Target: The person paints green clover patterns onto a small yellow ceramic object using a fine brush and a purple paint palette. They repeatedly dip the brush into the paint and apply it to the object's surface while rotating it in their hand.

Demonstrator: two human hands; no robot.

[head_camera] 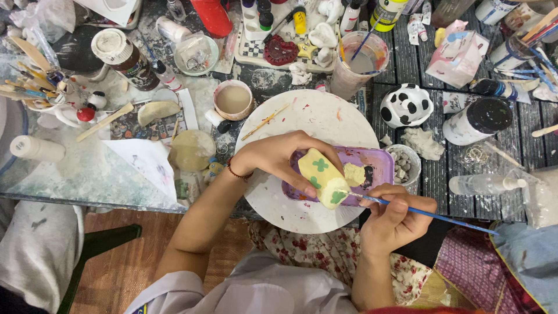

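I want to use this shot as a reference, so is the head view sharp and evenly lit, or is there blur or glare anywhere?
Head view: soft, even light, faint shadows; the left hand, yellow figurine, right hand and blue brush look sharp; mild glare on the clear plastic bags at right; edges bend slightly from the wide lens.

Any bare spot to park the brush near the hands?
Bare: top of the white round board, between thin stick and purple tray; also its lower rim under the tray. Crowded: everything behind the board, and right around the spotted cow figure and jars.
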